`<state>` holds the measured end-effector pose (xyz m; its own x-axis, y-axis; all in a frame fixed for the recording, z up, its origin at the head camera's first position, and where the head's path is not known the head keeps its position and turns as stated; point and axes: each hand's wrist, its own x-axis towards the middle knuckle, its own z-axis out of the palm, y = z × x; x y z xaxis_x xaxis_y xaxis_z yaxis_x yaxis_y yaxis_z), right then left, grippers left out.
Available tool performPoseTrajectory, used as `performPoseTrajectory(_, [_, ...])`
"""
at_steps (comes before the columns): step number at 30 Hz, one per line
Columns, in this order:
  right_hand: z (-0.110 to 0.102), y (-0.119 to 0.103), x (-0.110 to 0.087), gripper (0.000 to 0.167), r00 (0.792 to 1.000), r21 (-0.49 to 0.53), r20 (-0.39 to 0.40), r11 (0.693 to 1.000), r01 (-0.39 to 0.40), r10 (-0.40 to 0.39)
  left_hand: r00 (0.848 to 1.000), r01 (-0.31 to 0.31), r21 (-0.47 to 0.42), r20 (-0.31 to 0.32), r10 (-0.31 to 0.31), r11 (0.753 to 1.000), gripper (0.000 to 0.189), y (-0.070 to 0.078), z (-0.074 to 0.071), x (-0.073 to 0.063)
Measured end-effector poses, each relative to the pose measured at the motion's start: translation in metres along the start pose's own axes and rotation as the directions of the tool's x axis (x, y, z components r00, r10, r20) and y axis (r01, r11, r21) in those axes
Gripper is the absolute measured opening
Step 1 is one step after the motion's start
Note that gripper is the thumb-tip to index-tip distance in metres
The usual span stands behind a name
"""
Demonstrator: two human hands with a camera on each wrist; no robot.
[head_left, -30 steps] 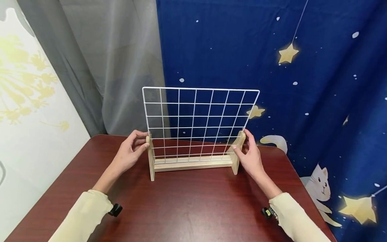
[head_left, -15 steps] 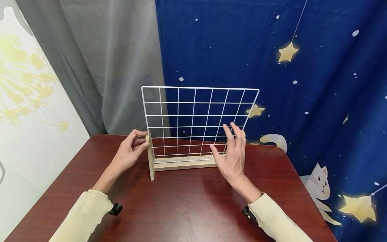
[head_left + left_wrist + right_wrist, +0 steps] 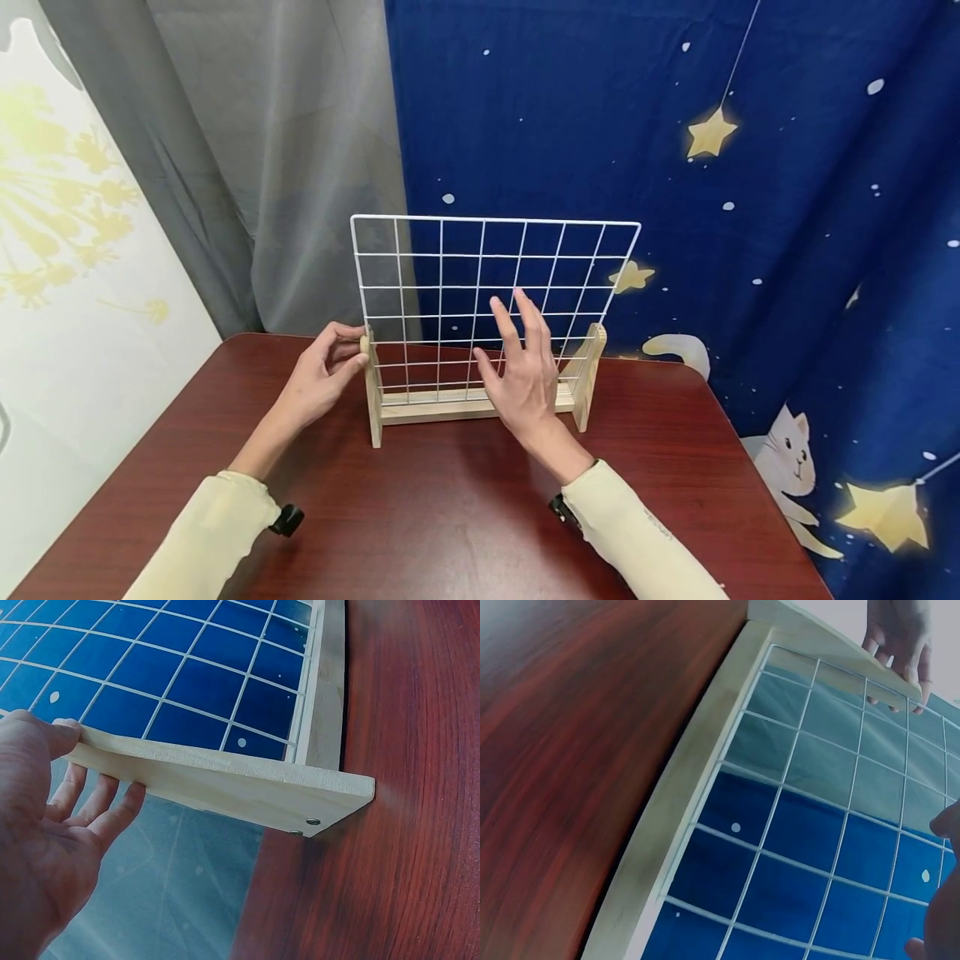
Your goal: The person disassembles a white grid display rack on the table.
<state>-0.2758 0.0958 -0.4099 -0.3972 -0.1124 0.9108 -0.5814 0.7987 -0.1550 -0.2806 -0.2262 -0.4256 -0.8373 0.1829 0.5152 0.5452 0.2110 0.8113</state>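
A white wire grid panel stands upright in a pale wooden stand, whose bottom bar lies on the table. My left hand pinches the top of the left wooden side piece, thumb on its near edge and fingers along its outer face. Two screw heads show low on that face in the left wrist view. In front of the grid, right of its middle, my right hand has its fingers spread and straight, holding nothing. Whether its fingertips touch the wires cannot be told. The right side piece stands free of either hand.
The stand sits near the back of a dark red wooden table. Behind it hang a grey curtain and a blue curtain printed with stars and a cat. A white surface with yellow print flanks the left.
My right hand has let go of the right side piece and moved left across the front of the grid, fingers opening out. The left hand keeps its hold, and the stand stays put.
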Motion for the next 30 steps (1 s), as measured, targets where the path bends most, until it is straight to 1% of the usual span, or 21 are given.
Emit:
performPoseTrajectory(2, [0.005, -0.003, 0.003, 0.075, 1.0, -0.024, -0.006, 1.0, 0.011, -0.011, 1.0, 0.001, -0.005, 0.003, -0.001, 1.0, 0.033, 0.0, 0.0, 0.0])
performPoseTrajectory(5, [0.013, -0.008, 0.008, 0.073, 1.0, -0.086, -0.012, 0.996, 0.02, -0.021, 1.0, 0.001, -0.01, 0.004, -0.001, 1.0, 0.032, -0.001, -0.001, -0.001])
performPoseTrajectory(9, [0.02, -0.014, 0.017, 0.07, 1.0, -0.167, -0.009, 0.986, 0.0, -0.001, 1.0, 0.005, -0.009, -0.001, -0.006, 1.0, 0.032, -0.001, -0.001, -0.001])
performPoseTrajectory(12, [0.023, -0.017, 0.021, 0.066, 1.0, -0.197, -0.017, 0.98, -0.018, 0.015, 1.0, 0.01, -0.008, 0.003, -0.01, 1.0, 0.032, -0.001, -0.002, -0.001])
performPoseTrajectory(20, [0.029, -0.015, 0.025, 0.056, 0.997, -0.213, -0.077, 0.977, -0.021, 0.005, 1.0, 0.012, -0.009, 0.008, -0.012, 1.0, 0.033, 0.001, -0.001, -0.001])
performPoseTrajectory(25, [0.032, -0.013, 0.027, 0.05, 0.992, -0.188, -0.122, 0.982, -0.01, -0.014, 1.0, 0.017, -0.026, 0.009, -0.016, 1.0, 0.033, 0.001, -0.001, -0.001])
performPoseTrajectory(30, [0.034, -0.012, 0.029, 0.048, 0.988, -0.165, -0.152, 0.986, -0.006, -0.019, 1.0, 0.02, -0.025, 0.004, -0.02, 0.999, 0.033, 0.0, -0.001, -0.001])
